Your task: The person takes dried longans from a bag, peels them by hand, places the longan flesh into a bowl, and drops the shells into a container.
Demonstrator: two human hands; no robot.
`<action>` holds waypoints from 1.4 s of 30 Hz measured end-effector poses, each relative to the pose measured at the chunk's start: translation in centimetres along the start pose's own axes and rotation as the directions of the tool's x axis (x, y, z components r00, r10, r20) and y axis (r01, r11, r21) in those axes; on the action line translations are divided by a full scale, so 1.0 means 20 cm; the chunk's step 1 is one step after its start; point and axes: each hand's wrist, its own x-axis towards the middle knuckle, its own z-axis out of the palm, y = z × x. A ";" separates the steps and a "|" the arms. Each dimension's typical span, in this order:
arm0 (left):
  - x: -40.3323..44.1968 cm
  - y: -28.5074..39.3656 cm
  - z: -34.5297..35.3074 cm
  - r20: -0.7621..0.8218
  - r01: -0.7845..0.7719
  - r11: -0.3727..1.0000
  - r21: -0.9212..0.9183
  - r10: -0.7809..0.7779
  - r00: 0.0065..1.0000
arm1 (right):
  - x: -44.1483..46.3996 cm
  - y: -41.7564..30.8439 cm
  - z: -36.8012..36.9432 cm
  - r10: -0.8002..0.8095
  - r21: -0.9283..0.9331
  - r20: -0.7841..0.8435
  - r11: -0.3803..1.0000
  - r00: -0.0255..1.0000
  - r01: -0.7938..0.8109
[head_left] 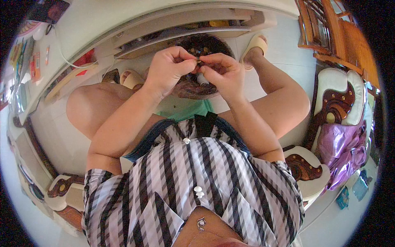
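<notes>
Both hands meet over a dark, round container (191, 93) between my knees. My left hand (170, 69) is closed, its thumb and index finger pinched together. Facing it, my right hand (224, 75) pinches from the other side. Between the fingertips is a tiny dark and yellowish piece (199, 62), too small to name. Below the hands, a white cylindrical object (202, 79) lies in the container. Other small things in there are dark and partly hidden by my hands.
A long pale table (135, 20) with an open drawer (185, 32) stands just ahead. Green material (185, 108) lies under the container. Yellow slippers (255, 44) are on my feet. To the right are a white carved-wood chair (341, 96) and purple cloth (341, 142).
</notes>
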 end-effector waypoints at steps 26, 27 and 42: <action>-0.01 0.02 0.02 -0.026 -0.178 0.884 0.432 0.210 0.977 | 0.02 -0.02 -0.01 0.040 -0.098 0.048 0.995 0.998 -0.035; -0.01 0.02 0.01 -0.024 -0.174 0.895 0.411 0.201 0.979 | 0.03 -0.01 -0.01 0.102 -0.014 0.074 0.995 0.992 -0.101; -0.03 0.06 0.01 0.063 -0.251 0.866 0.432 0.248 0.967 | 0.02 -0.01 -0.03 -0.440 -0.481 0.126 0.757 0.889 0.443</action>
